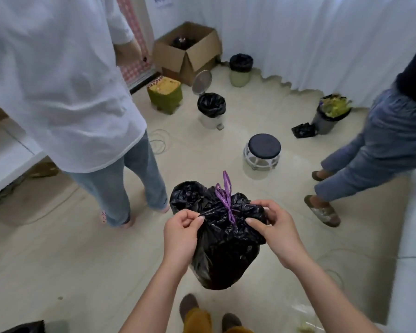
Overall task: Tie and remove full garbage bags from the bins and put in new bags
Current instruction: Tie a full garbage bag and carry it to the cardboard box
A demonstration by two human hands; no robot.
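A full black garbage bag (222, 246) hangs in the air in front of me, above my feet. Its neck is gathered by a purple drawstring (226, 198) whose loops stick up. My left hand (180, 234) pinches the bag's plastic on the left side of the neck. On the right, my right hand (274, 227) grips the bunched top, fingers curled round it. A pedal bin (210, 109) with a black liner and raised lid stands further back. Another lined bin (240, 69) sits by the curtain. A grey bin (329, 116) overflows with yellow waste at the right.
A person in a white shirt (58, 80) stands close at the left. Another person's legs (370, 150) are at the right. A round stool (262, 150), a green stool (165, 93), a cardboard box (190, 51) and a loose black bag (303, 129) sit on the floor.
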